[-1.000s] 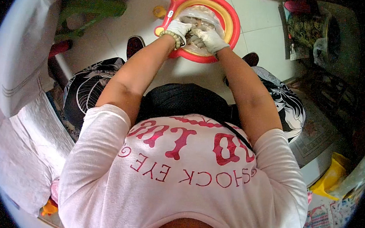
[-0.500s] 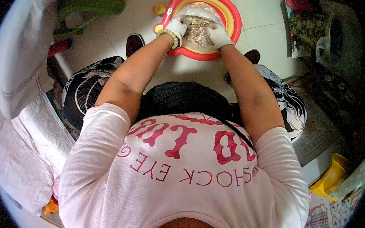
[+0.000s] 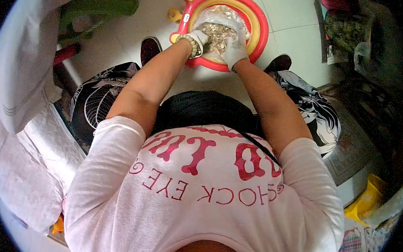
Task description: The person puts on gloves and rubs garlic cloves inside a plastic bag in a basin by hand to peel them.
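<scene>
A clear plastic bag (image 3: 213, 18) lies open inside a round red and yellow basin (image 3: 262, 29). It holds many small pale and brown pieces (image 3: 216, 35), too small for me to name. My left hand (image 3: 200, 37), in a white glove with a beaded bracelet at the wrist, is closed at the bag's left edge. Also gloved in white, my right hand (image 3: 235, 52) is at the near right edge, its fingers bent in toward the pieces and seemingly closed on the plastic. The fingertips of both hands are partly hidden.
The basin stands on pale floor tiles (image 3: 290, 19) between my feet. A green plastic item (image 3: 97, 11) is at the upper left. Dark packages (image 3: 345, 38) lie at the upper right. On the lower right is a yellow plastic object (image 3: 366, 198); white cloth (image 3: 21, 64) hangs at the left.
My right hand has come nearer to my body along the bag's right side. My left hand has shifted slightly nearer too. The bag's opening looks a little wider.
</scene>
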`<state>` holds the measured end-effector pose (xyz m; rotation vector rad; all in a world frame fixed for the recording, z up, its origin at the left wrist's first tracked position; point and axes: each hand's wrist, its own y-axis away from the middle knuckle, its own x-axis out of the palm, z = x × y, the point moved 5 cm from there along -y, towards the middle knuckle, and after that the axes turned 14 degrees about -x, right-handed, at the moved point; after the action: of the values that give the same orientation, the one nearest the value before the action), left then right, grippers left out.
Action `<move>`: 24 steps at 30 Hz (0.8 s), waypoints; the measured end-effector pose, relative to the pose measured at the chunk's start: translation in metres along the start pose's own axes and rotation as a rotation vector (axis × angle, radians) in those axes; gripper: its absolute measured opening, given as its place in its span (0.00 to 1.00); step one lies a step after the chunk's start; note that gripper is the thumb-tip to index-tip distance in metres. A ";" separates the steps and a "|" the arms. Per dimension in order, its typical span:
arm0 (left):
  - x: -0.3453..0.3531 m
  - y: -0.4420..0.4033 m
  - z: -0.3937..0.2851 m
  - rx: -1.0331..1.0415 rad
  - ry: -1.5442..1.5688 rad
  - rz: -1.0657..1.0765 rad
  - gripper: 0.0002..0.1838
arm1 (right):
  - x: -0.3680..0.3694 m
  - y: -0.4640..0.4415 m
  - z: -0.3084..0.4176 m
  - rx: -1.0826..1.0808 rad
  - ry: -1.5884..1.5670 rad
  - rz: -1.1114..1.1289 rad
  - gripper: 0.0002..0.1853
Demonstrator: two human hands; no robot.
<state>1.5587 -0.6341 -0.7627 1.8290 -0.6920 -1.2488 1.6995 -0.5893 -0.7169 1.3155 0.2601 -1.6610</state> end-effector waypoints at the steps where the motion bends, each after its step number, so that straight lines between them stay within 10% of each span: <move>1: -0.006 0.004 -0.004 0.087 -0.066 -0.055 0.15 | -0.004 0.001 0.002 0.023 -0.080 -0.019 0.42; 7: -0.004 0.004 -0.008 0.085 0.186 -0.039 0.14 | 0.017 -0.015 -0.018 0.080 -0.637 -0.179 0.35; 12: 0.011 0.012 -0.013 -0.113 1.833 0.388 0.19 | 0.011 -0.030 -0.005 0.061 -0.843 -0.071 0.23; 17: 0.064 -0.087 0.007 0.357 1.586 0.107 0.21 | 0.011 -0.032 -0.019 0.055 -0.852 -0.101 0.21; 19: 0.004 0.010 -0.011 -0.097 1.951 0.298 0.18 | 0.004 -0.030 -0.022 0.088 -0.933 -0.111 0.20; 24: 0.002 0.005 -0.006 -0.047 1.744 0.273 0.17 | 0.013 -0.030 -0.034 0.263 -1.022 -0.099 0.18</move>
<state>1.5646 -0.6365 -0.7586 1.8916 0.1312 0.6675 1.6985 -0.5584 -0.7527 0.4852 -0.5210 -2.2783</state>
